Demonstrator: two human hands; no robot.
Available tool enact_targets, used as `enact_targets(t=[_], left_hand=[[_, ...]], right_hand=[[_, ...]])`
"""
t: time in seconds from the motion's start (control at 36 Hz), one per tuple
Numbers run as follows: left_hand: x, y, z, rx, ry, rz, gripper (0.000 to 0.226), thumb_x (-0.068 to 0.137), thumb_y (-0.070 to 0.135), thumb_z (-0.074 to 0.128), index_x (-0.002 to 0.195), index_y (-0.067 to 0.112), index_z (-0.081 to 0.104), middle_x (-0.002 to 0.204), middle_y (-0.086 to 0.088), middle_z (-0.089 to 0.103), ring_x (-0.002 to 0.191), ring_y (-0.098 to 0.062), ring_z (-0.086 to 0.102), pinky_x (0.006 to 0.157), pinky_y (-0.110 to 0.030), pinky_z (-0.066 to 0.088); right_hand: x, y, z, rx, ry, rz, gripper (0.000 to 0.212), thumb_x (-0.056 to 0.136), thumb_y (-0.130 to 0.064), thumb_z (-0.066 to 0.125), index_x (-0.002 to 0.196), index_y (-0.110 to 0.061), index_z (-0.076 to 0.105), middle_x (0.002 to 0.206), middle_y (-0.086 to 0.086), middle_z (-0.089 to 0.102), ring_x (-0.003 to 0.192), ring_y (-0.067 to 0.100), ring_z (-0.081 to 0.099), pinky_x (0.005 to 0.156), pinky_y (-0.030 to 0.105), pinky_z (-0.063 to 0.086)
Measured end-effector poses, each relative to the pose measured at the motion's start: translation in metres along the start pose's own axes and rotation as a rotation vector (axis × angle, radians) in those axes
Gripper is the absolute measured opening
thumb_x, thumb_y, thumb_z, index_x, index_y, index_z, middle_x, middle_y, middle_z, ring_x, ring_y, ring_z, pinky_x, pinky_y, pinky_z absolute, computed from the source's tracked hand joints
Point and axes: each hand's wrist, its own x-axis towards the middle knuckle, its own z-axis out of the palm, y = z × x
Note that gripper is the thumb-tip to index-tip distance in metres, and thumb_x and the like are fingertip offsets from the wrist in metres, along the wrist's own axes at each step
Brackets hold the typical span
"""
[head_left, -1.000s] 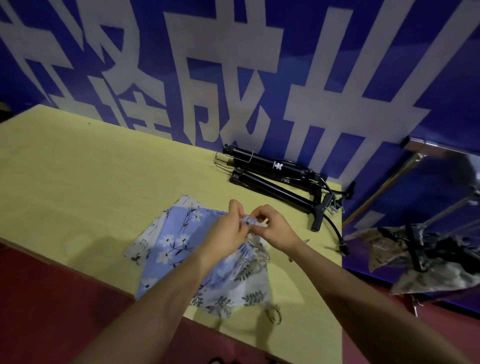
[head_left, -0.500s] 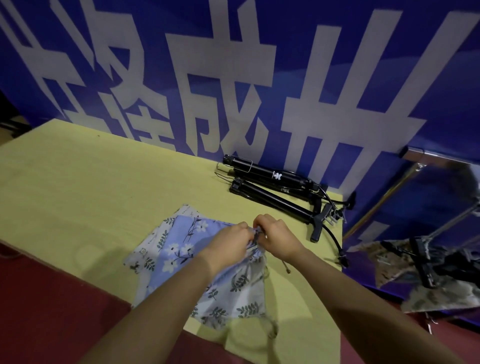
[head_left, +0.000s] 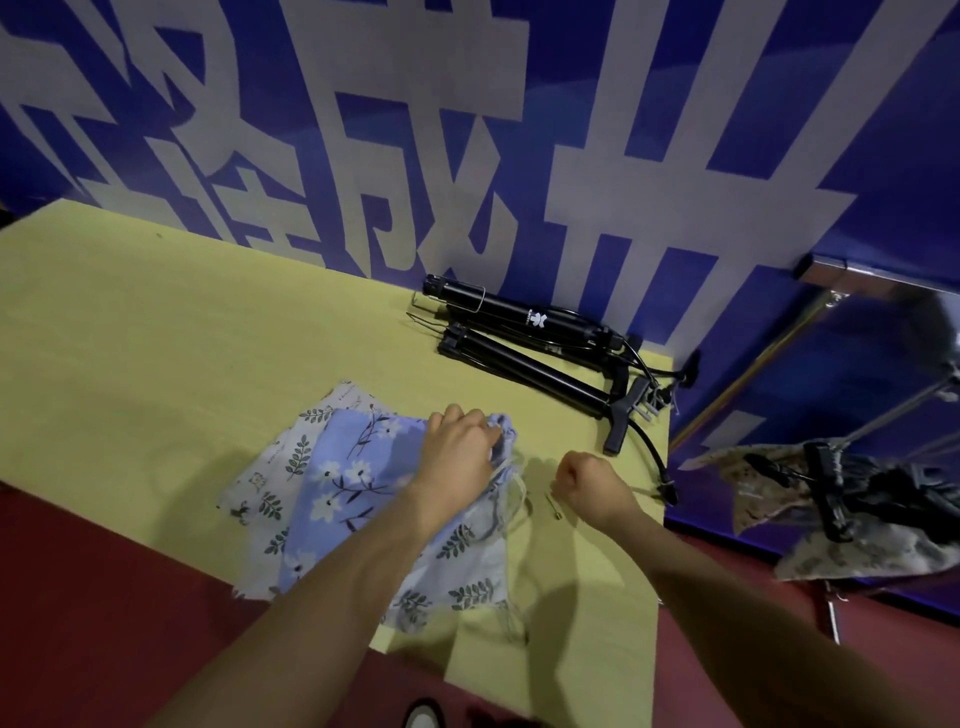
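A light blue drawstring bag with white flowers (head_left: 353, 478) lies on top of white leaf-print fabric (head_left: 291, 457) near the front edge of the yellow table (head_left: 182, 338). My left hand (head_left: 457, 452) grips the bag's gathered mouth and holds it down. My right hand (head_left: 589, 480) is a closed fist a short way to the right of the bag, apparently pinching the thin drawstring cord. A small metal pin (head_left: 554, 506) lies just left of that fist. Loose cord loops sit beside the bag's mouth.
Black folded tube-shaped tools with hoses (head_left: 524, 332) lie at the table's back right, against a blue banner wall (head_left: 779, 104). To the right, off the table, camouflage cloth (head_left: 857, 540) hangs with black clips. Red floor (head_left: 104, 597) shows below the table's front edge.
My hands were together at the bag's mouth. My right hand has since pulled away to the right, while the left stays on the gathered mouth, now lower on the table.
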Motion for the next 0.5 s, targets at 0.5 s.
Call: enact_targets(t=[0.5], left_hand=[[0.000,-0.008,0.007,-0.438,-0.177,-0.082,0.051,0.092,0.004,0.049,0.141,0.013,0.043,0.136,-0.004,0.044,0.119,-0.021,0.048,0.091,-0.026,0.040]], right_hand=[[0.004,-0.029,0.003,0.507,0.148,0.005,0.008,0.086,-0.006,0.059,0.078,-0.008,0.059,0.079,0.007,0.062,0.073,0.020,0.057,0.065,0.024,0.042]])
